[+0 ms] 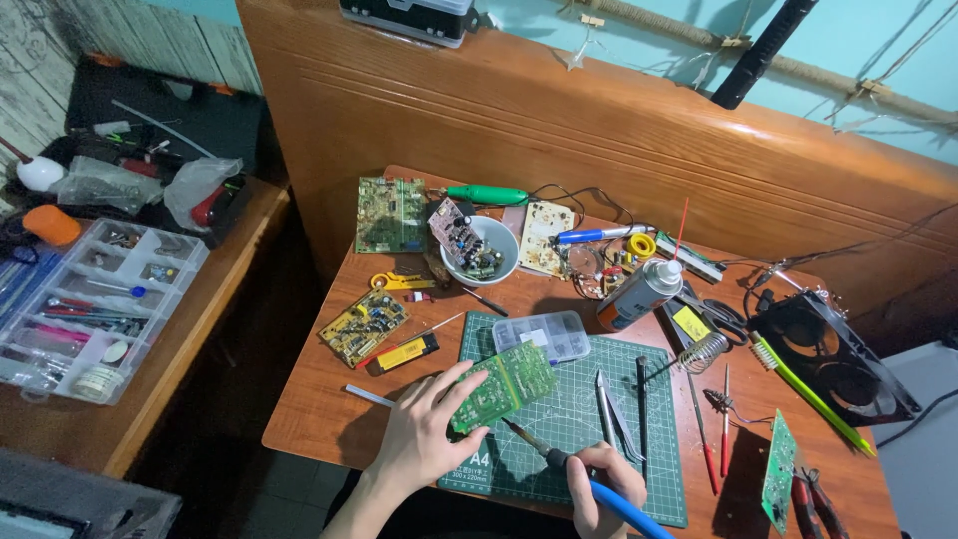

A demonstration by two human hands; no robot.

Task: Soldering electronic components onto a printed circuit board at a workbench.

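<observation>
A cutting mat [599,419] is lying on the desk [319,399], near its front edge. A circuit board [504,384] is sitting over the mat's left part, a small parts box [542,336] behind it, tweezers [611,407] to its right. A bowl [489,250] is standing farther back, a fan [833,359] at far right.

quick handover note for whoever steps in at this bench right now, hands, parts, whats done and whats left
Left hand: grips the green circuit board, tilted up above the green cutting mat.
Right hand: holds the blue-handled soldering iron, tip pointed at the board's lower edge; touching or not, I cannot tell.
Nearby: tweezers on the mat, small clear parts box at its top edge, spray can, white bowl holding another board.
Done: board picked up, iron in hand.
Left: which joints are worked cannot be seen; check the board's edge.
</observation>
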